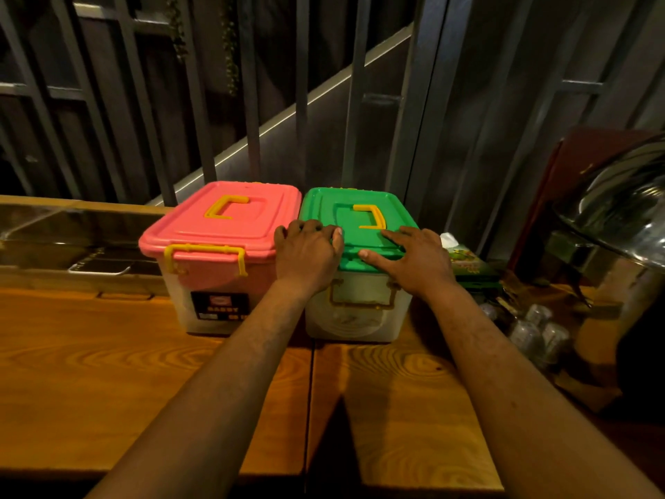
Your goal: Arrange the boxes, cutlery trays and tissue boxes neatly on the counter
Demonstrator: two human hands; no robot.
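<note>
Two translucent plastic boxes stand side by side on the wooden counter (108,372). The pink-lidded box (223,225) is on the left, the green-lidded box (345,207) on the right; both have yellow handles and latches. My left hand (306,255) rests on the green lid's near left corner, fingers curled over the edge by the seam between the boxes. My right hand (414,261) lies flat on the green lid's near right part, fingers spread. A green tissue box (467,264) sits just right of the green-lidded box, partly hidden by my right hand.
A shiny metal chafing-dish lid (619,199) looms at the right. Several upturned glasses (532,329) stand below it. A metal tray (100,268) lies in a recess at the left behind the counter. A dark slatted railing (252,102) runs right behind the boxes.
</note>
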